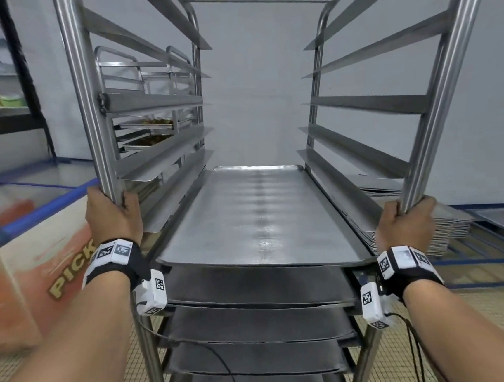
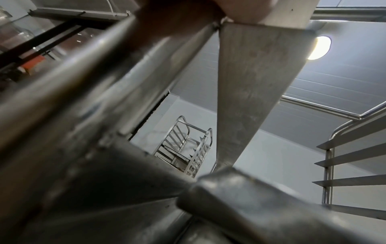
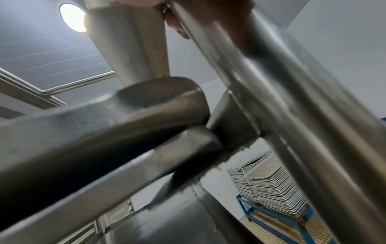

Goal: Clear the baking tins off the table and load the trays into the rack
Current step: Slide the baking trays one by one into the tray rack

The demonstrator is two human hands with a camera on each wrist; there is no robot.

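A tall steel tray rack point(image 1: 83, 83) stands right in front of me. Several flat metal trays sit on its lower runners, the top tray point(image 1: 256, 215) bare and shiny; the runners above are empty. My left hand point(image 1: 114, 215) grips the rack's near left upright. My right hand point(image 1: 406, 226) grips the near right upright point(image 1: 438, 107). In the left wrist view the upright point(image 2: 69, 79) runs close past the camera. In the right wrist view a fingertip point(image 3: 177, 28) curls round the post point(image 3: 261, 71). No baking tins or table show.
A second rack point(image 1: 147, 87) with trays of food stands behind on the left. A glass-topped chest freezer point(image 1: 32, 204) is at my left. A stack of spare trays point(image 1: 448, 225) lies on a blue frame point(image 3: 271, 213) at the right. Tiled floor below.
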